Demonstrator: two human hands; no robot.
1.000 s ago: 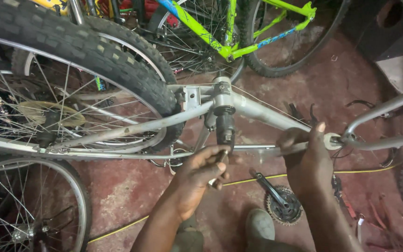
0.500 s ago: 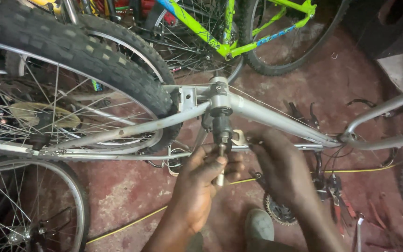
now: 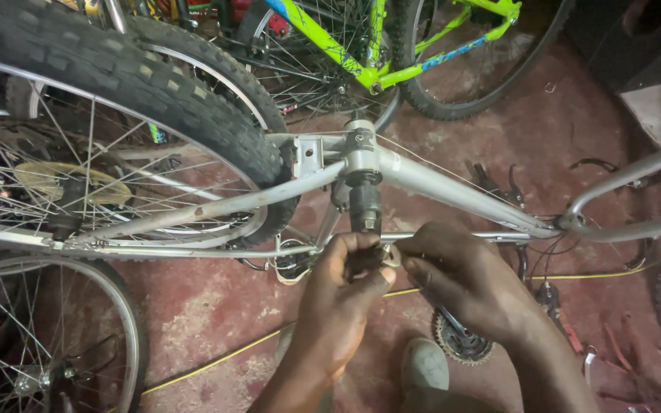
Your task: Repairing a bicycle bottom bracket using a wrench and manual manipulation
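To the far left of my hands, a knobby black tyre [image 3: 154, 84] and thin steel spokes crowd the matte silver bike frame [image 3: 437, 187]. My left hand [image 3: 342, 302] is pinched shut on a small dark part [image 3: 365, 260] just below the black bottom bracket axle [image 3: 365, 206]. My right hand [image 3: 472, 283] touches it, fingers curled; its grip I cannot tell. Beyond it lies open rough red floor [image 3: 208, 313].

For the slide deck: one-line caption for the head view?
Left hand and right hand meet just below the spindle of a grey bike frame, above a red floor.
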